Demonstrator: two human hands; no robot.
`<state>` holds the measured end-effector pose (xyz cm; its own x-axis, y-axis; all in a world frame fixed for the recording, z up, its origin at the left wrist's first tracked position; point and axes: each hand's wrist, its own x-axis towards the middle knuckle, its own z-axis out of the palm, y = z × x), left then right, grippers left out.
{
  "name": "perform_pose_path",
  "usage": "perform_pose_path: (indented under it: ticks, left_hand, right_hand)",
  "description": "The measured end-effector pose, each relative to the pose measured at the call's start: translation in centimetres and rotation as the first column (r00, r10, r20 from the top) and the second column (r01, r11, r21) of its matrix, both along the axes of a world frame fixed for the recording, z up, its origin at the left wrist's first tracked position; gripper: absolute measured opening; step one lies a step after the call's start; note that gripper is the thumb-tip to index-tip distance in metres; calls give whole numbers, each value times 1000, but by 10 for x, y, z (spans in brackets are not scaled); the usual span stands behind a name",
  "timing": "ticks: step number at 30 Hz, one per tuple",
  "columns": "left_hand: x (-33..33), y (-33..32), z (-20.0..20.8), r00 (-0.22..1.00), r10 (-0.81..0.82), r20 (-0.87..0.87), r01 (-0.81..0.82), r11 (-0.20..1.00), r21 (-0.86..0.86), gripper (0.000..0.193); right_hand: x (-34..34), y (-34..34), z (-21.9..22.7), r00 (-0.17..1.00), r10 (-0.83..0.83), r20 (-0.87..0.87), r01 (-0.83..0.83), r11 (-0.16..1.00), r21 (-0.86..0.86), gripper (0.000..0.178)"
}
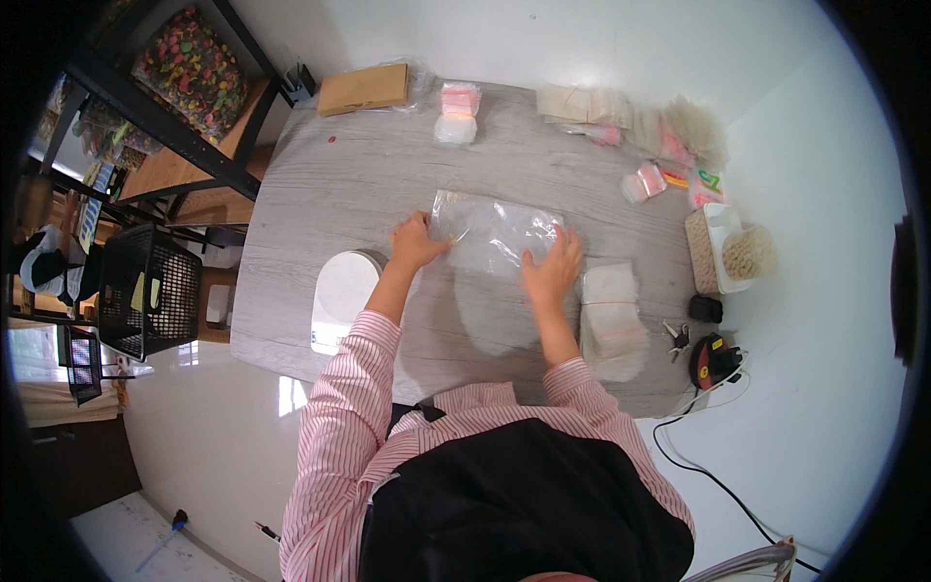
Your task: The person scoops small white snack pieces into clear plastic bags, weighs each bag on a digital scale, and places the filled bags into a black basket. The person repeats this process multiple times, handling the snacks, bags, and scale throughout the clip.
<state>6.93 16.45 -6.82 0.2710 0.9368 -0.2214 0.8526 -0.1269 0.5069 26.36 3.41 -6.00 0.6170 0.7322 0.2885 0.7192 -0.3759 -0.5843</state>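
A clear plastic bag (495, 228) lies flat in the middle of the grey wood-grain table (339, 184). My left hand (415, 242) grips the bag's left edge with closed fingers. My right hand (553, 270) presses flat on the bag's right lower part, fingers spread. Both forearms wear pink striped sleeves.
A stack of clear bags (613, 315) lies right of my right hand. A white scale (341, 296) sits at the left. A brown envelope (364, 89), small packets (456, 112), a basket of beans (727, 252), keys (676, 335) and a tape device (713, 361) ring the table. A black crate (145, 291) stands on the left.
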Motion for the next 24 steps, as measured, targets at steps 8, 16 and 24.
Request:
perform_pose_path:
  ticks: [8,16,24]
  left_hand:
    - [-4,-17,-11,969,87,233,-74,995,-62,54]
    - [-30,-69,15,584,537,609,-102,792,-601,59]
    - [37,-80,67,459,467,756,104,816,-568,78]
  right_hand:
    - [-20,9,11,923,372,-102,-373,928,11,42]
    - [-47,-14,-16,760,650,12,-649,756,83,47]
    - [-32,-27,-43,63,612,-788,58,786,615,61]
